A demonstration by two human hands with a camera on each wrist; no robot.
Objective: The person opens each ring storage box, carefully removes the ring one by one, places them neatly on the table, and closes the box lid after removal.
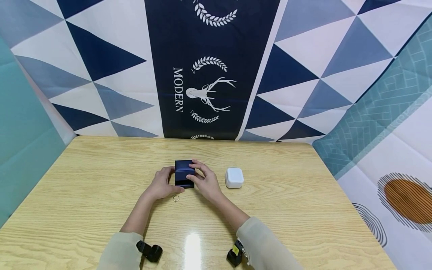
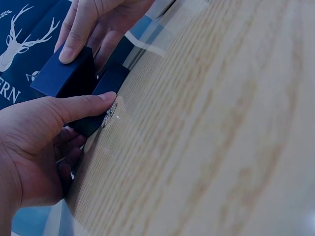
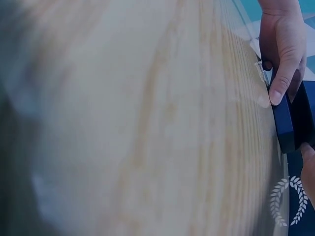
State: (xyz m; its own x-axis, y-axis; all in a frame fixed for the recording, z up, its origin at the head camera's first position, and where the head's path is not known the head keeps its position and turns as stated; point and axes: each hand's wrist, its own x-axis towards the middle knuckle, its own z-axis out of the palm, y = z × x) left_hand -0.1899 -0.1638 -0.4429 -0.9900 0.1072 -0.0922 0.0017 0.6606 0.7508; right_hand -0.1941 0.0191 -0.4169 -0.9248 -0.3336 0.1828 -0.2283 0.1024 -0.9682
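A small dark blue ring box point(image 1: 182, 175) stands on the wooden table, its lid point(image 2: 59, 76) partly raised from the base point(image 3: 282, 118). My left hand point(image 1: 162, 185) grips the base from the left, thumb along the near side. From the right, my right hand point(image 1: 206, 183) pinches the lid, with the thumb on its front and fingers at the top and side. Just in front of the box, close to the left thumb, lies a ring point(image 1: 176, 198) set with clear stones point(image 2: 109, 115). The inside of the box is mostly hidden.
A white rounded box point(image 1: 234, 177) sits on the table point(image 1: 287, 195) to the right of my right hand. Behind the table's far edge hangs a patterned cloth point(image 1: 202, 45) with a deer head. Black wrist cameras point(image 1: 153, 253) are strapped at both sleeves.
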